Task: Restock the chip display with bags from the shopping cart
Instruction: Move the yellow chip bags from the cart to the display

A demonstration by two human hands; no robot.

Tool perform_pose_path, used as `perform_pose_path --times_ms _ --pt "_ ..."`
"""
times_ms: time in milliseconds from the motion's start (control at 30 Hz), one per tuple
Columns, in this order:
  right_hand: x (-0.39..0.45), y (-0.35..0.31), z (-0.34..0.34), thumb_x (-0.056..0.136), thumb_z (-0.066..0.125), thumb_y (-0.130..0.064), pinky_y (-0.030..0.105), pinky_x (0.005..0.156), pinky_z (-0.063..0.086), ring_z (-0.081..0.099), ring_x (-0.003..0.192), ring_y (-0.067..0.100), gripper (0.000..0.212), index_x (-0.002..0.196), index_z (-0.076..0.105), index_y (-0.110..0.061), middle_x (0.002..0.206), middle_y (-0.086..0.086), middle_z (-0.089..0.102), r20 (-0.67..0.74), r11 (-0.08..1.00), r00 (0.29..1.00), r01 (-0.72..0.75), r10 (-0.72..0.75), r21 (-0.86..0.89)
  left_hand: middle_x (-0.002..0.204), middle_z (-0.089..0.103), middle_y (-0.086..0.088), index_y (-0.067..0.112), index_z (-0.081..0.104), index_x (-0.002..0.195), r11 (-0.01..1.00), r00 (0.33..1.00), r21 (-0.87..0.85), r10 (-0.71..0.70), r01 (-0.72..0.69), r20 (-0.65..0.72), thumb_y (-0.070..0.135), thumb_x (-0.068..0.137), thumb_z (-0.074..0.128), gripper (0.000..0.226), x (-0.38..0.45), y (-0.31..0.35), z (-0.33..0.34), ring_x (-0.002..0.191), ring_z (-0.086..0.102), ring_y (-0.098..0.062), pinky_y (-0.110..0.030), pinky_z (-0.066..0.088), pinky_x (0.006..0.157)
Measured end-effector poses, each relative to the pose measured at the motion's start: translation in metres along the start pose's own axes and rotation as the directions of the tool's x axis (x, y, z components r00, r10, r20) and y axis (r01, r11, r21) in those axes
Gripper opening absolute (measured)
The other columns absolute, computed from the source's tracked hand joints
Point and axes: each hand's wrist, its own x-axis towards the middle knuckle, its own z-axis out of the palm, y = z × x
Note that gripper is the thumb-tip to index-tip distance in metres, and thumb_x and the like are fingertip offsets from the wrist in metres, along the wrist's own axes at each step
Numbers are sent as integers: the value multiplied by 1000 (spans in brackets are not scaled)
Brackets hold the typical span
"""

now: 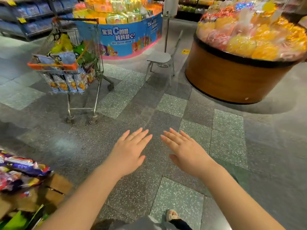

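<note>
Head view, nearest first: both hands hover over bare floor in the lower middle of the frame, palms down, fingers straight and spread, holding nothing. The left hand [128, 152] and the right hand [187, 153] sit just beside each other, fingertips almost meeting.

At the lower left edge lies a heap of snack packets [18, 171] on top of cardboard boxes [54, 188]; whether this is the chip display to be filled I cannot tell, since it is blurred and cut off by the frame.

Farther out, in the upper left, stands the shopping cart [86, 77], well apart from the hands. Its basket holds the chip bags [66, 83]: blue ones upright along the near wire wall, green and yellow ones piled on top.

I judge the bags to be light, puffed with air, crinkly and slick, and their contents easy to crush. They are best taken by the top seam or cradled loosely from both sides, not squeezed.

Between hands and cart the floor [149, 105] is open, so there is free room to step forward. A small metal chair [162, 60] stands right of the cart, and a round wooden bin [232, 77] of wrapped sweets fills the upper right; both edges narrow the way beyond.
</note>
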Motion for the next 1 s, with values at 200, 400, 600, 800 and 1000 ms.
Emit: perform_pose_path --times_ms 200,400,600,800,1000 --pt "65 90 -30 101 43 -26 28 110 -16 -5 149 20 65 154 5 -16 162 4 2 72 982 980 186 -184 -22 160 -15 10 27 -6 154 989 989 -14 -145 145 -5 39 101 41 71 79 19 -20 147 -15 -9 -35 -10 118" --pt "153 135 -33 100 45 -31 26 109 -15 -4 149 18 68 154 7 -17 162 2 3 132 939 931 345 -339 -19 161 -10 8 28 -1 155 957 957 11 -289 289 21 40 100 44 71 114 -18 -29 148 -11 -11 -35 -10 118" --pt "280 149 -28 101 43 -28 34 118 -6 -6 149 19 68 154 1 -18 162 3 -1 158 891 889 446 -431 -81 161 -15 6 28 -7 154 916 916 37 -400 399 27 40 101 42 73 170 -104 -32 148 -15 -13 -35 -10 118" --pt "417 150 -52 100 45 -29 34 118 -5 -6 149 20 69 154 4 -17 162 4 0 146 854 858 509 -493 -110 160 -19 7 29 -10 153 884 890 102 -454 457 -49 43 100 41 74 243 -215 -74 147 -16 -12 -36 -9 118" --pt "530 166 -72 100 44 -28 32 117 -9 -8 148 18 70 154 1 -18 162 3 -3 82 862 867 498 -492 -94 160 -19 4 27 -7 154 867 873 109 -487 487 -27 45 99 43 76 319 -301 -103 147 -16 -13 -39 -8 118"
